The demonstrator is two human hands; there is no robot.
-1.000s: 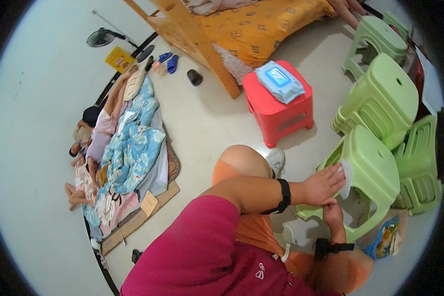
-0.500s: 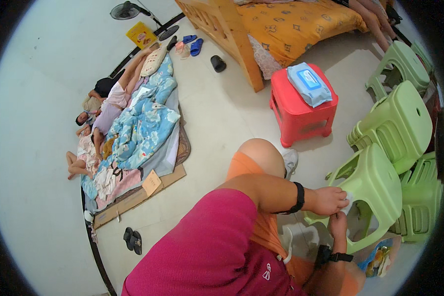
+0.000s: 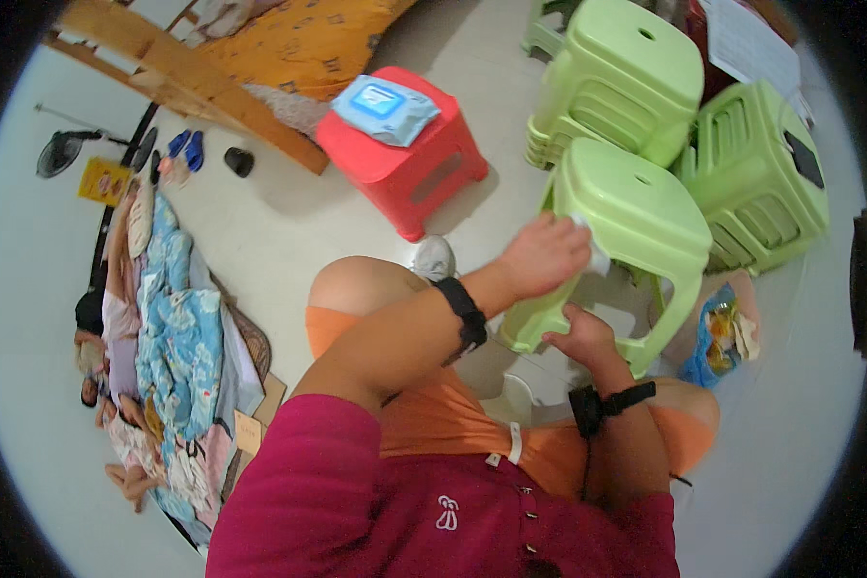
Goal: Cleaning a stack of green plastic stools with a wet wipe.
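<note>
A light-green plastic stool (image 3: 636, 197) stands in front of me, its legs spread. My left hand (image 3: 547, 255) reaches across to its near left edge. Bunched in those fingers is a white wipe (image 3: 597, 260), pressed against the stool's side below the seat; part of it is hidden. Lower down, my right hand (image 3: 588, 339) is at the inner edge of the stool's left leg, the thumb on one side and a finger on the other. Both wrists wear black straps.
Stacked green stools (image 3: 636, 77) and another green stool (image 3: 756, 183) with a dark phone-like object stand beyond. A red stool (image 3: 395, 173) bears a wipes pack (image 3: 385, 109). A blue bag (image 3: 715, 337) lies right. People lie by a blue quilt (image 3: 178, 332) at left.
My view has turned right, so the stools sit nearer the middle. The hands have parted: the left holds the wipe at the stool's side, the right has come to the leg.
</note>
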